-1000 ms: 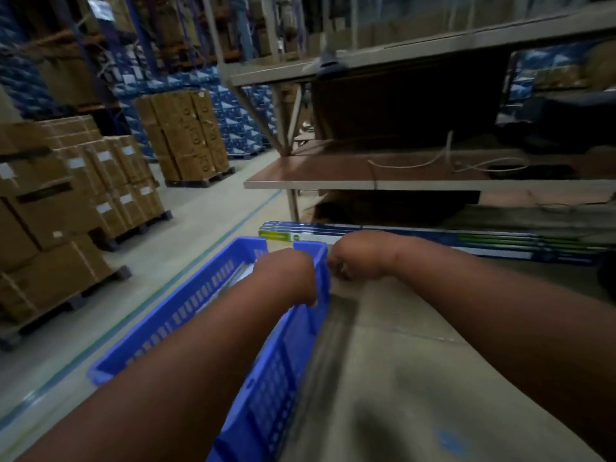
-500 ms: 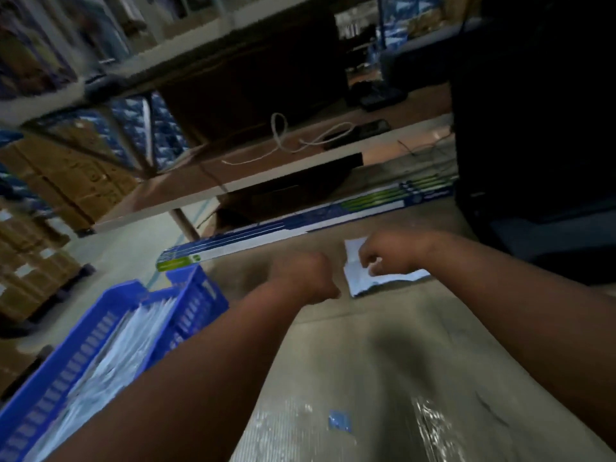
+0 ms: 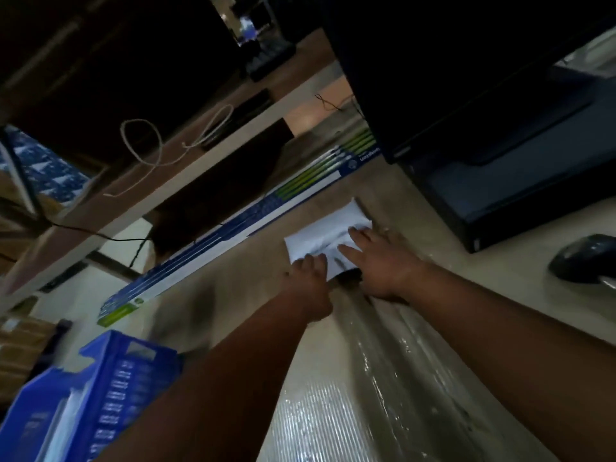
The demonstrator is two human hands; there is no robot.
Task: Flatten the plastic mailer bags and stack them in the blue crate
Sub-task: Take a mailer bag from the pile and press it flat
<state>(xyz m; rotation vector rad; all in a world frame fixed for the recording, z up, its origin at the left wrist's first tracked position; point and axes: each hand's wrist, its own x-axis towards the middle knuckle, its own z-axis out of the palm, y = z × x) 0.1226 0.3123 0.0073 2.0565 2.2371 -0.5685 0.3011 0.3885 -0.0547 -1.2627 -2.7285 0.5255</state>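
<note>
I was working in a warehouse: stacked cardboard boxes (image 3: 20, 348), metal shelving (image 3: 173, 168), a packing table (image 3: 333, 345).

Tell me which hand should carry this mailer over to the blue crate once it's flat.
Left, probably. The blue crate sits at the person's left, and the left hand is already on that near edge of the white mailer. The right hand presses it flat from the far side.

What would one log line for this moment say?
step: flattening | white mailer bag on table | right hand pressing flat | left hand on near edge | blue crate at left
</note>
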